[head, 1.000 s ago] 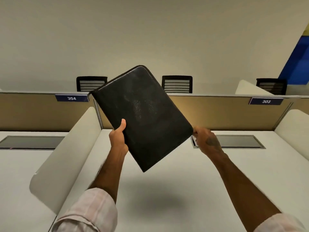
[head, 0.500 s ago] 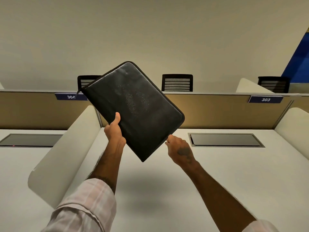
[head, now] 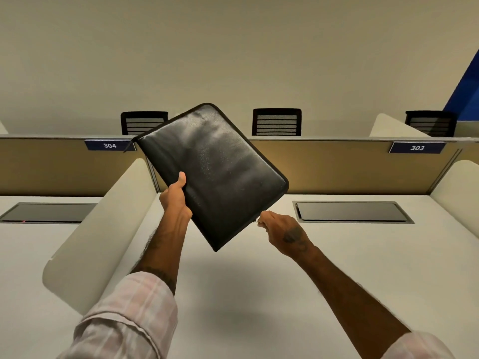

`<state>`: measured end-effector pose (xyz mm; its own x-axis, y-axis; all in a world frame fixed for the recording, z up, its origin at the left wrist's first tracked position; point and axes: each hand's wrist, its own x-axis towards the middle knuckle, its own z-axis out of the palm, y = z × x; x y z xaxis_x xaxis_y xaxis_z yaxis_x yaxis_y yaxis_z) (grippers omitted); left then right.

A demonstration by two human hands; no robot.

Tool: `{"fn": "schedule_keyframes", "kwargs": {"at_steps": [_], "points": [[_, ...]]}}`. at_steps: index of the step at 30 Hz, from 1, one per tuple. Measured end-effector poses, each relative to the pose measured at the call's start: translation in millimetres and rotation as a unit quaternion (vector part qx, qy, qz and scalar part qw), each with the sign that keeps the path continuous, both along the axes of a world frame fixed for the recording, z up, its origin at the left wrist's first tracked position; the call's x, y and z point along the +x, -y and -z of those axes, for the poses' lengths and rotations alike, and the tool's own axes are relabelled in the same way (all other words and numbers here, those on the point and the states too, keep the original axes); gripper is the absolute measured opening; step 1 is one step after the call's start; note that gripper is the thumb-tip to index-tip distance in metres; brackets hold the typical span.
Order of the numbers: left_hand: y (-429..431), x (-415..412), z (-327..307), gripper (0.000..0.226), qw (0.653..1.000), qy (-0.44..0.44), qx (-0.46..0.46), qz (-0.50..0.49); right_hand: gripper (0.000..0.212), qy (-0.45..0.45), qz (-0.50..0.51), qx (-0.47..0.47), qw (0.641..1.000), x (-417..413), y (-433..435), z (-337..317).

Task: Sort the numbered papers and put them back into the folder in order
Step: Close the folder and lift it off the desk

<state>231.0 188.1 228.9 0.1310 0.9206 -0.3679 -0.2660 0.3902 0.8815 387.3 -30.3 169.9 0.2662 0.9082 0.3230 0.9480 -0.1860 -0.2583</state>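
1. The black folder [head: 212, 174] hangs in the air above the table [head: 259, 294], tilted with one corner lowest. It looks closed all round, and no papers show. If the zip opens while that corner points down, loose sheets could slide out and scatter, muddling their order further
2. The left hand [head: 175, 200] grips the folder's left edge, thumb flat on the front and the other fingers hidden behind. This is a one-edge hold, so a hard tug from the far side could twist the folder free
3. The right hand [head: 282, 233] has its fingers pressed together at the lower right edge, pinching what looks like the zip pull [head: 258, 221] — too small to be sure. Pulling at an angle to the zip could jam it at a rounded corner
4. The table is wide, pale and matte. A tan partition [head: 337, 172] runs along its back and a rounded white divider [head: 103, 229] stands at the left. A dark recessed hatch [head: 350, 211] is set into the top. Beyond are black chair backs [head: 276, 122], then plates 304 [head: 110, 145] and 303 [head: 416, 147] — all under a plain cream wall
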Motion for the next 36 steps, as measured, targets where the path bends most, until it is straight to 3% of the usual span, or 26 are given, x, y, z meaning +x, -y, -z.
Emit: {"fn": "schedule_keyframes", "kwargs": {"at_steps": [4,9,12,16,18,20,22,24,26,28,32,34,36], "points": [[8,10,-1,0.046,0.999,0.015,-0.012,-0.034,0.014,0.061,-0.083,0.116,0.988,-11,-8,13],[14,20,-7,0.049,0.998,0.041,-0.025,-0.048,0.014,-0.011,-0.058,0.126,0.990,-53,-19,37],[10,17,-4,0.055,0.998,0.033,-0.019,-0.040,0.006,0.017,-0.069,0.129,0.989,-51,-22,44],[7,13,2,0.050,1.000,0.024,-0.010,-0.016,0.031,0.063,-0.069,0.129,0.987,-38,-19,42],[2,6,6,0.046,1.000,0.006,0.006,0.003,0.037,0.047,-0.001,0.203,0.978,-24,-11,27],[-2,-1,12,0.049,0.999,-0.025,0.016,0.035,0.038,-0.024,0.102,0.278,0.955,-9,-2,9],[-3,-10,22,0.050,0.995,-0.053,0.018,0.081,0.031,-0.136,0.202,0.278,0.929,3,2,1],[-1,-17,36,0.052,0.988,-0.069,0.002,0.137,0.036,-0.272,0.262,0.210,0.902,13,0,7],[6,-22,52,0.052,0.979,-0.092,-0.017,0.182,0.061,-0.428,0.250,0.122,0.860,17,-1,22],[14,-25,70,0.055,0.970,-0.121,-0.032,0.207,0.071,-0.531,0.235,0.072,0.811,14,1,42],[30,-26,98,0.048,0.960,-0.166,-0.024,0.226,0.053,-0.576,0.280,0.087,0.763,0,16,86],[40,-29,111,0.036,0.953,-0.198,0.006,0.230,0.046,-0.577,0.300,0.104,0.752,-11,25,103],[48,-35,130,0.041,0.942,-0.232,0.023,0.240,0.042,-0.575,0.311,0.112,0.748,-20,30,117]]}}
